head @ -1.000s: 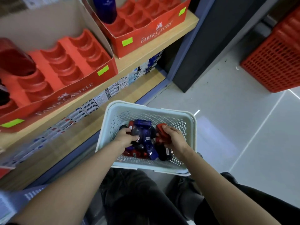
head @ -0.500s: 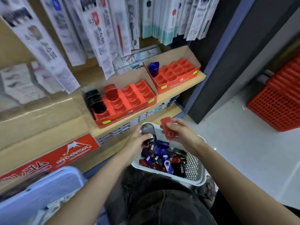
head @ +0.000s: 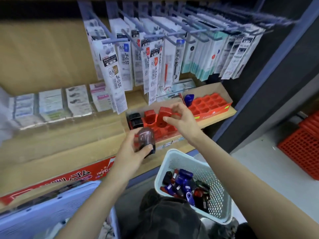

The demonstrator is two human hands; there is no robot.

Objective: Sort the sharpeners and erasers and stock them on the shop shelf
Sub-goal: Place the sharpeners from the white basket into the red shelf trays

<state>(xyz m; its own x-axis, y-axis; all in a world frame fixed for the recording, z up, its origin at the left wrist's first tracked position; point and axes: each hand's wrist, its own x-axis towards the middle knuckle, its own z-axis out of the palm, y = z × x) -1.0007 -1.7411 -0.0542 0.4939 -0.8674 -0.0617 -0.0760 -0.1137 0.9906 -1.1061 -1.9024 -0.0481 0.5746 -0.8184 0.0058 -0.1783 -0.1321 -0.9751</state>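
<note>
Reaching up to the shop shelf [head: 207, 122], we pinch a red sharpener [head: 163, 116] between the thumb and curled fingers of our right hand [head: 184, 123], holding it upright over the near red display tray [head: 165, 130]. Two black sharpeners [head: 135, 119] and a second red sharpener [head: 149, 114] stand at that tray's left end. Our left hand [head: 131, 152] hovers just below and in front of the tray, fingers and thumb wrapped round a dark translucent sharpener [head: 145, 140]. To the right on the same shelf, the far red display tray [head: 210, 105] carries a single blue sharpener [head: 189, 100]. Below our arms, a white basket [head: 177, 161] holds a loose heap of blue, red and black sharpeners [head: 183, 185]. Packets of pen refills [head: 120, 66] hang from hooks above the shelf.
</note>
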